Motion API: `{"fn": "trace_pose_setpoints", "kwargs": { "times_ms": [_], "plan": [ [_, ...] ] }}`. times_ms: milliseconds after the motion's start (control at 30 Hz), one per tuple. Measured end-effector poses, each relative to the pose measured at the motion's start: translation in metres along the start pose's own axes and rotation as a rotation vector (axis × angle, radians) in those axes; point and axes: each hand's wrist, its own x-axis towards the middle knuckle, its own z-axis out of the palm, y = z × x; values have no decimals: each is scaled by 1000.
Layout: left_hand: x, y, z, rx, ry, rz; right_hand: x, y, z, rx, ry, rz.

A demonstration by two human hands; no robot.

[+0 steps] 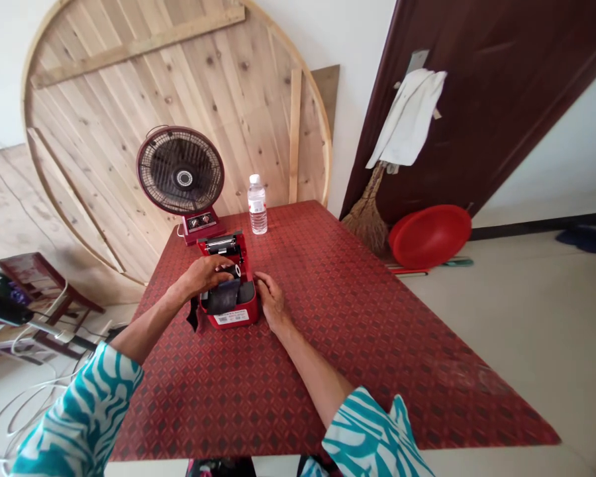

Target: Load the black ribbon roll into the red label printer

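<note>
A small red printer-like device with its lid open stands on the red patterned table. My left hand reaches into its open top, fingers curled over a dark part inside; what they grip is hidden. My right hand rests on the table against the device's right side, fingers bent against its wall. A black cable end hangs at the device's left.
A red table fan and a water bottle stand at the table's far edge. A round wooden tabletop leans on the wall behind. Broom, red basin and brown door at right. Stool and cables at left.
</note>
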Motion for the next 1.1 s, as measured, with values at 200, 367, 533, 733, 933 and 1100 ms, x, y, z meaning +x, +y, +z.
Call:
{"fn": "trace_pose_setpoints", "kwargs": {
  "times_ms": [200,367,533,733,933,1100],
  "plan": [
    [17,2,4,227,-153,-81,1,1,2,15,-3,-10],
    [36,-3,17,230,-198,-84,0,0,1,6,-7,-22],
    [30,-13,13,-88,-181,8,0,0,0,-1,-4,-16],
    [-39,-5,14,-444,149,-19,-3,-10,-4,-34,-28,26],
    [-73,-4,43,-242,305,190,-5,-11,-4,-42,-12,53],
    [-72,-7,58,-72,410,303,-5,-14,-5,-44,-25,62]
  ]
}}
